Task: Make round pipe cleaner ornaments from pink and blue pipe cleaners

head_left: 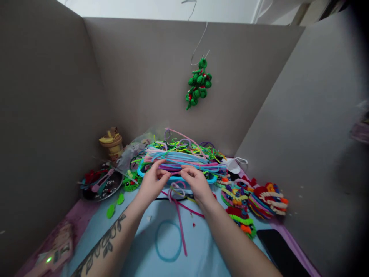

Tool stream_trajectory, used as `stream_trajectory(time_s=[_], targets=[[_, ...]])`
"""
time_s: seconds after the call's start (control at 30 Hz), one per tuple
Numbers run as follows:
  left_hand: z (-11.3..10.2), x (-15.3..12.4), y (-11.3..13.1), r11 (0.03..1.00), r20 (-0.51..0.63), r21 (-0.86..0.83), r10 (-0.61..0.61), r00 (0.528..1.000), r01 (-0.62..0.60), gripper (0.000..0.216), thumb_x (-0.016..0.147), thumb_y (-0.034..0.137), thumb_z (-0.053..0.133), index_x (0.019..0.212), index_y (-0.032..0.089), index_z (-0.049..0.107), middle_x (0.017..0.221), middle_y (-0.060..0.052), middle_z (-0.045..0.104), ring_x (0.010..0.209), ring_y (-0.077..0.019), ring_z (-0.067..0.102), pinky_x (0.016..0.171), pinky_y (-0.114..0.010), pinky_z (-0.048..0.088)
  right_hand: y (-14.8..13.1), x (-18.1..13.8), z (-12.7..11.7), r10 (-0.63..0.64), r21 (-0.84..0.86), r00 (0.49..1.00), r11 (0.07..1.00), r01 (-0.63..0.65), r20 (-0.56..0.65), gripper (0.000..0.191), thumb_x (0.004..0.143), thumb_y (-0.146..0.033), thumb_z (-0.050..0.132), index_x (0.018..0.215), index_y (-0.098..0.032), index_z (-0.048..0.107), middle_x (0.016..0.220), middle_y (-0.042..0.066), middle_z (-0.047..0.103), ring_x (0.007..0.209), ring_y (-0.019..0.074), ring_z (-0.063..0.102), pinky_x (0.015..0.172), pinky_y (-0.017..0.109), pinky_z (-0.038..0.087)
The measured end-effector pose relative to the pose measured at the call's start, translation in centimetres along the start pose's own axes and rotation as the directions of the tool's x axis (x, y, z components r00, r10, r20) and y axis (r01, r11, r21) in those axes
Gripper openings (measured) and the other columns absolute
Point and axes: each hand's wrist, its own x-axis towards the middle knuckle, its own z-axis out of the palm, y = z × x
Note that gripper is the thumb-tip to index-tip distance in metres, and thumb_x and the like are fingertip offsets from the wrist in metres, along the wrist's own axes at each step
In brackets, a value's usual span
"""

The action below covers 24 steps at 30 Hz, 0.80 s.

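Thumb and fingers of my left hand are closed in a pinch on one end of a short stretch of pink pipe cleaner. My right hand pinches the same pipe cleaner a little to the right. Just behind both hands stands a blue tray piled with pipe cleaners in blue, pink and purple. Below the hands, a loosely looped lilac pipe cleaner and a straight pink pipe cleaner rest on the blue sheet. Nearer me lies a light blue pipe cleaner ring.
Colourful fuzzy bundles and a dark phone lie at right. On the left are a metal bowl with small tools, a tan pot-like object and a pink device. A green ornament hangs on the back panel.
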Motion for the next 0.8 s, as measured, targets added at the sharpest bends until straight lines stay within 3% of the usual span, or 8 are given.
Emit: stream_trajectory(time_s=[0.07, 0.17, 0.27, 0.4, 0.5, 0.6, 0.73, 0.8], targets=[[-0.7, 0.1, 0.0, 0.999, -0.012, 0.033, -0.008, 1.0, 0.009, 0.048, 0.073, 0.031, 0.057, 0.116, 0.012, 0.047, 0.07, -0.002, 0.063, 0.06, -0.0127, 0.056, 0.055, -0.022, 0.041, -0.3, 0.1, -0.6, -0.018, -0.072, 1.0, 0.997, 0.018, -0.005, 0.02, 0.073, -0.036, 0.057, 0.066, -0.018, 0.064, 0.082, 0.004, 0.066, 0.082, 0.0188, 0.059, 0.073, 0.028, 0.043], [-1.8, 0.3, -0.2, 0.99, 0.05, 0.141, -0.015, 0.999, 0.008, 0.037, 0.073, 0.032, 0.057, 0.105, 0.015, 0.054, 0.063, 0.001, 0.059, 0.054, -0.0123, 0.053, 0.051, -0.022, 0.038, -0.5, 0.0, -1.3, 0.016, -0.297, 0.982, 0.954, 0.042, 0.189, 0.019, 0.075, -0.032, 0.053, 0.067, -0.019, 0.064, 0.062, -0.001, 0.062, 0.06, 0.0147, 0.054, 0.057, 0.024, 0.039], [-2.3, 0.2, -1.0, 0.96, 0.24, 0.28, -0.058, 0.969, -0.012, 0.026, 0.071, 0.031, 0.057, 0.093, 0.018, 0.06, 0.059, 0.001, 0.059, 0.053, -0.0142, 0.053, 0.049, -0.022, 0.036, -0.1, -0.2, -1.4, 0.036, -0.502, 0.948, 0.854, 0.135, 0.315, 0.013, 0.073, -0.025, 0.054, 0.07, -0.022, 0.066, 0.063, -0.001, 0.064, 0.059, 0.0145, 0.054, 0.056, 0.024, 0.036], [-1.9, 0.1, -2.8, 0.841, 0.284, 0.536, -0.101, 0.953, -0.07, 0.025, 0.069, 0.024, 0.058, 0.093, 0.021, 0.063, 0.067, -0.001, 0.064, 0.06, -0.0163, 0.057, 0.053, -0.022, 0.035, 0.8, -0.3, -1.0, 0.018, -0.668, 0.965, 0.725, 0.169, 0.263, 0.012, 0.072, -0.019, 0.054, 0.071, -0.023, 0.065, 0.067, 0.001, 0.066, 0.063, 0.0161, 0.057, 0.057, 0.024, 0.035], [-1.4, 0.2, -3.8, 0.724, 0.339, 0.661, -0.054, 0.939, -0.197, 0.03, 0.066, 0.018, 0.06, 0.095, 0.025, 0.064, 0.079, -0.003, 0.066, 0.072, -0.019, 0.059, 0.059, -0.023, 0.037, 1.0, -0.2, -1.0, 0.027, -0.692, 0.961, 0.7, 0.179, 0.275, 0.015, 0.074, -0.018, 0.05, 0.068, -0.023, 0.063, 0.066, 0.001, 0.066, 0.063, 0.0161, 0.058, 0.057, 0.024, 0.035], [-0.9, 0.3, -4.0, 0.675, 0.43, 0.665, 0.002, 0.903, -0.319, 0.022, 0.068, 0.018, 0.059, 0.088, 0.025, 0.067, 0.09, -0.005, 0.066, 0.078, -0.0196, 0.059, 0.064, -0.024, 0.038, 0.8, -0.1, -1.3, 0.024, -0.678, 0.958, 0.712, 0.184, 0.286, 0.017, 0.075, -0.02, 0.048, 0.069, -0.023, 0.063, 0.066, 0.001, 0.066, 0.062, 0.0157, 0.057, 0.057, 0.024, 0.035], [-0.8, 0.2, -2.5, 0.748, 0.496, 0.551, 0.064, 0.866, -0.371, 0.015, 0.075, 0.023, 0.054, 0.077, 0.023, 0.068, 0.082, -0.005, 0.066, 0.074, -0.0174, 0.058, 0.065, -0.024, 0.039, 0.3, 0.0, -1.5, -0.006, -0.609, 0.966, 0.776, 0.167, 0.257, 0.018, 0.076, -0.023, 0.047, 0.068, -0.022, 0.064, 0.063, -0.001, 0.063, 0.058, 0.0145, 0.054, 0.055, 0.023, 0.035], [-1.0, -0.1, -1.0, 0.834, 0.452, 0.444, 0.105, 0.886, -0.326, 0.019, 0.078, 0.03, 0.053, 0.082, 0.022, 0.069, 0.081, -0.005, 0.067, 0.075, -0.0177, 0.058, 0.066, -0.024, 0.04, -0.3, 0.0, -1.6, -0.03, -0.54, 0.982, 0.832, 0.127, 0.185, 0.02, 0.077, -0.027, 0.047, 0.069, -0.021, 0.064, 0.061, -0.001, 0.061, 0.056, 0.014, 0.052, 0.054, 0.023, 0.036]])
